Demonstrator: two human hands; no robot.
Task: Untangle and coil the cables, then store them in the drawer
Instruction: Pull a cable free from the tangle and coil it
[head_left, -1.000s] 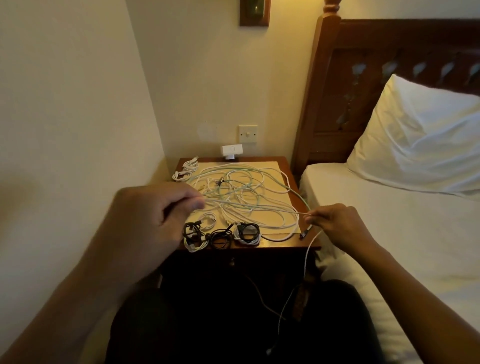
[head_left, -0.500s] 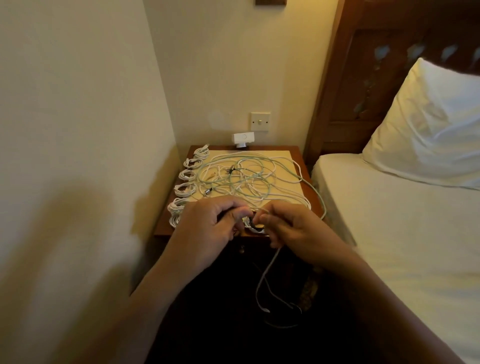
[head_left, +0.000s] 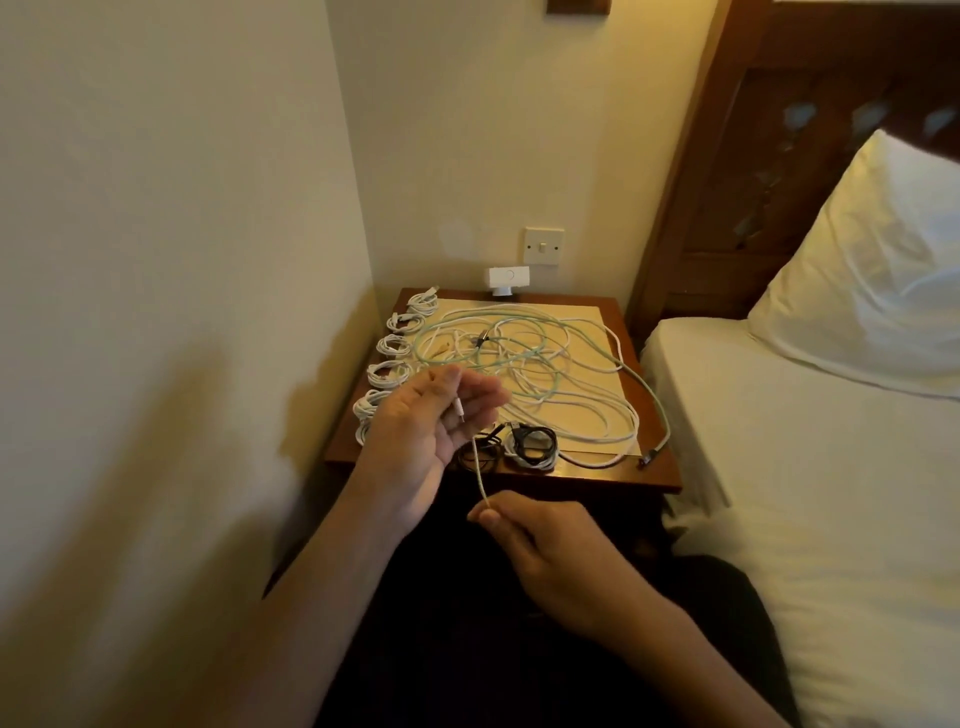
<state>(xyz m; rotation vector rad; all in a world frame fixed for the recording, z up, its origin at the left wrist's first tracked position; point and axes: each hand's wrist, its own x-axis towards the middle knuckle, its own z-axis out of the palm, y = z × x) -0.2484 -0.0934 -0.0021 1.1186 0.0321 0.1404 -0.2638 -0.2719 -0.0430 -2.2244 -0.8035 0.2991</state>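
Running almost straight up and down in the lower middle of the frame, the white cable (head_left: 479, 475) you are working leans slightly, its top toward the left and its bottom toward the right. Its plug end lies across the fingers of your left hand (head_left: 434, 431), which is turned palm up at centre frame with the fingers loosely extended and close together and the thumb lifted clear. Which way the plug tip faces is too small to tell. Your right hand (head_left: 543, 545), lower and to the right, pinches the bottom of that stretch between thumb and forefinger, with the other fingers curled in. Where the cable goes past the pinch is hidden.

Just above and behind both hands sits the wooden nightstand (head_left: 660, 470), with a pale mat (head_left: 587, 322) on top. A loose tangle of cables (head_left: 524, 364), white and pale green, sprawls over the mat. One greenish strand trails to the front right corner and ends in a dark plug (head_left: 648, 460). Two black coils (head_left: 530, 444) lie at the front edge, partly behind your left hand. A row of white coils (head_left: 395, 345) lines the nightstand's left edge, the nearest ones covered by that hand.

At the back edge stands a small white adapter (head_left: 508, 278), with a wall switch (head_left: 543, 246) above it. The right of the frame holds the bed (head_left: 805, 467), a pillow (head_left: 883, 270) and the dark headboard (head_left: 753, 156).
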